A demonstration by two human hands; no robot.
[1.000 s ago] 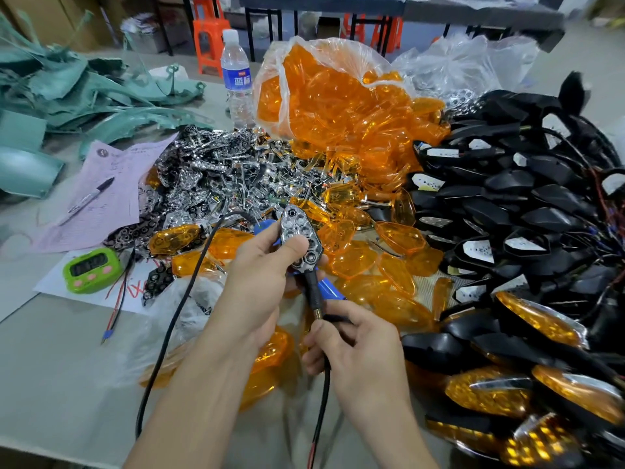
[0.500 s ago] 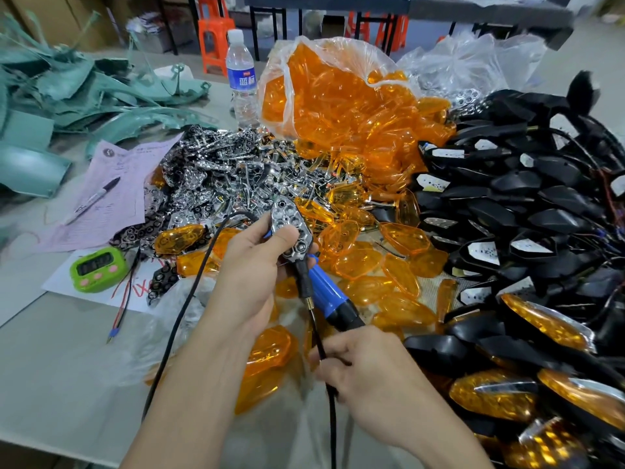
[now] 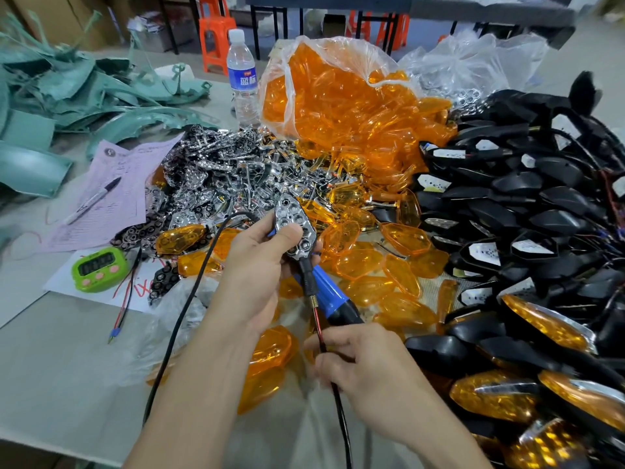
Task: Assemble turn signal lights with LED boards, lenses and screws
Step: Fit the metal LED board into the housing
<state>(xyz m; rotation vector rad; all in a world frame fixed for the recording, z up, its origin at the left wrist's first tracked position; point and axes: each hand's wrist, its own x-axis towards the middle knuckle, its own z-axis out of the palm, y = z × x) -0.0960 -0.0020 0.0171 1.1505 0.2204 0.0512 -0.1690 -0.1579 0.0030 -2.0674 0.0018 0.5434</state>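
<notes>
Centrally, the chrome reflector unit (image 3: 294, 228) is held up over the surface (image 3: 67, 360), stem pointing down, with the left hand's (image 3: 257, 279) fingers and thumb clamped on it. The right hand's (image 3: 358, 363) fingers are pinched together on its red-and-black wire (image 3: 318, 328). Loose amber lenses (image 3: 372, 262) and black housings (image 3: 541, 204) lie beyond.

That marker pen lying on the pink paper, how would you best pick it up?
Pinch the marker pen at mid-barrel, straight down from above, across its narrow width. It lies flat on the pink paper, so only its top and long sides are free.
</notes>
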